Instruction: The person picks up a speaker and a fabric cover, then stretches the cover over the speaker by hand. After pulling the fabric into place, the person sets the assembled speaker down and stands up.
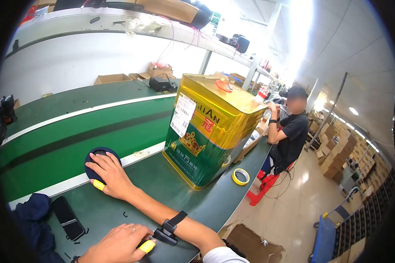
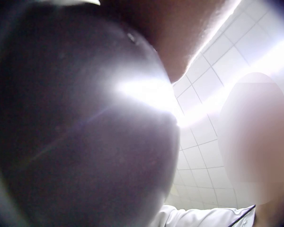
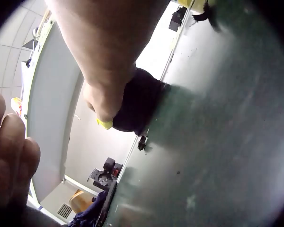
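My right hand (image 1: pixel 109 174) reaches across the dark green table (image 1: pixel 171 193) and rests flat, fingers spread, on a round dark blue pad (image 1: pixel 88 172) beside the conveyor. Its thumb wears a yellow cot. The right wrist view shows this hand (image 3: pixel 106 101) on top of the pad (image 3: pixel 139 106) from below. My left hand (image 1: pixel 118 243) lies relaxed on the table near the front edge, holding nothing, next to the right forearm's strapped camera. It has a ring and a yellow thumb cot. The left wrist view is blocked by a dark blur.
A large gold and green tin (image 1: pixel 210 127) stands on the table to the right of the pad. A yellow tape roll (image 1: pixel 241 176) lies near the table edge. A black flat case (image 1: pixel 68 218) and dark cloth (image 1: pixel 33 215) lie at left. A person (image 1: pixel 289 131) sits beyond the tin.
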Demonstrator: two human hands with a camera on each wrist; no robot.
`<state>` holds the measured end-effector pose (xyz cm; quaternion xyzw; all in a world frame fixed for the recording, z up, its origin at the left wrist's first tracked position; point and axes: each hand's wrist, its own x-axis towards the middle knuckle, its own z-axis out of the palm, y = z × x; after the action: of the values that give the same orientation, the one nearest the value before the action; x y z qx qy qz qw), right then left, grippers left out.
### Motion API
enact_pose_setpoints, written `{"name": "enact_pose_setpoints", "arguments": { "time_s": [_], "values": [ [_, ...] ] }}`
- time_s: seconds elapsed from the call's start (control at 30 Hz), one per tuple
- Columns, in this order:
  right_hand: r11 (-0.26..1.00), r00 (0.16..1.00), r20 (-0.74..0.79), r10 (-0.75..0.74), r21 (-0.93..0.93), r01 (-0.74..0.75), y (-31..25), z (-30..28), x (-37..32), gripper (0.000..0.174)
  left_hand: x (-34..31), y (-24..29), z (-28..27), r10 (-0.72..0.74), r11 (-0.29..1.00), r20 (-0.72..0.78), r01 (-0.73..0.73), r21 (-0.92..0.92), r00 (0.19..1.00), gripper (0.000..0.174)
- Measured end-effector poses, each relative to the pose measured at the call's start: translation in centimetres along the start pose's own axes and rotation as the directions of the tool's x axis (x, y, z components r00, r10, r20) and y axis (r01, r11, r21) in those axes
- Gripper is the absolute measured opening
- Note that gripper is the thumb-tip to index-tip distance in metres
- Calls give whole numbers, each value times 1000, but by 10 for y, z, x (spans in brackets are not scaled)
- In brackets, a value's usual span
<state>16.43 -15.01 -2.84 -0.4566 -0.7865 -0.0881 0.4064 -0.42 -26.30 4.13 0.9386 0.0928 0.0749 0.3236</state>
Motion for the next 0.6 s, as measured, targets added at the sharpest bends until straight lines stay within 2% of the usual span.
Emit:
{"name": "enact_pose_setpoints", "arguments": {
  "time_s": [0.2,0.37,0.43,0.6],
  "values": [
    [1000,998,-67,23,10,-22,-1,4,-3,54,0,0,1,5,1000,-20,-5,-12,1000,27],
    [999,997,-76,30,27,-28,0,5,-4,54,3,4,0,22,999,0,-22,29,1000,27],
    [999,996,-81,29,37,-26,0,6,-4,54,2,5,-1,-39,999,5,39,7,999,28],
    [999,995,-89,36,30,-34,0,7,-5,55,1,1,2,-7,1000,-26,7,20,1000,27]
  ]
}}
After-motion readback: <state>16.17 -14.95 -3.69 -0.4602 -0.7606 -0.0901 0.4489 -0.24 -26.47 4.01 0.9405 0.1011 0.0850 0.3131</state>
